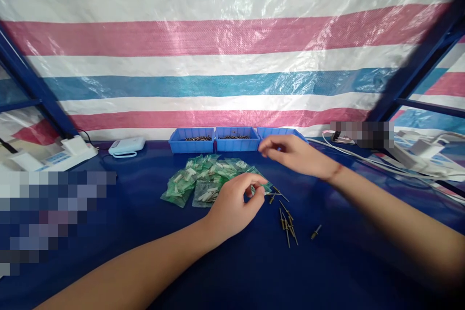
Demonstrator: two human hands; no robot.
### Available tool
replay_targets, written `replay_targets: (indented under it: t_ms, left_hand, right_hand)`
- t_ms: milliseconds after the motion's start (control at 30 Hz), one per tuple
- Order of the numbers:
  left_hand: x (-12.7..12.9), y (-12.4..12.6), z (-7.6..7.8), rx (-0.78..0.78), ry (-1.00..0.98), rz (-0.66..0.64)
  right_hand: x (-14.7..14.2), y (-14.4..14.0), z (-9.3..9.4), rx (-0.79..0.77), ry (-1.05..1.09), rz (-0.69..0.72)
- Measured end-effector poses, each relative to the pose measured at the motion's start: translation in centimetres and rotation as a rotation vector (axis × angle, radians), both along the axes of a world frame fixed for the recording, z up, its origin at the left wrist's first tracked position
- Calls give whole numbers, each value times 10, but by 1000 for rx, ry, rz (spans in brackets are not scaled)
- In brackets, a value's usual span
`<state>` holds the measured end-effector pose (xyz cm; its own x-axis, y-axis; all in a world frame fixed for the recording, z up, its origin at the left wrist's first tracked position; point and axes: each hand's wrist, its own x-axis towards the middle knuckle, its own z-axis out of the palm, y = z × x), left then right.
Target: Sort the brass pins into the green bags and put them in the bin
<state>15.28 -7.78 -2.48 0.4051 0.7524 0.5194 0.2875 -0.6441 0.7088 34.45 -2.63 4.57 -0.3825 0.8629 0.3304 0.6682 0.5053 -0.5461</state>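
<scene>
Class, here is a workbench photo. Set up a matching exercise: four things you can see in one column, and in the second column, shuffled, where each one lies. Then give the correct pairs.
Things:
1. blue bins
2. green bags
3. loose rivets
4. white device

Places:
A. scattered on the blue cloth, just right of the left hand
B. in a row at the back, below the striped tarp
C. back left, beside the bins
D. piled mid-table, in front of the bins

Pairs: 1-B, 2-D, 3-A, 4-C
</scene>
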Motion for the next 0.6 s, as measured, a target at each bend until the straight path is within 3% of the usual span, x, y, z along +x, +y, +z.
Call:
replay_targets:
  t_ms: [67,133,267,367,467,600]
  left_hand:
    - [0,1,0,-12,0,-28]
    - [0,2,-1,-17,4,-58]
    - [1,2,-2,-26,11,-69]
    - [2,2,-3,-31,4,-57]
    - [2,1,-3,-23,-4,-55]
    - [2,1,-3,-12,-5,-36]
  right_hand:
    - [22,-33,6,-240,-162,176]
    - [40,-63,4,-392,-286,222]
    - [52,-97,-21,-355,-308,201]
    - [48,-99,-32,-303,-299,220]
    - [38,-86,-25,-201,-220,151]
    - [9,-61,-12,-130,179,69]
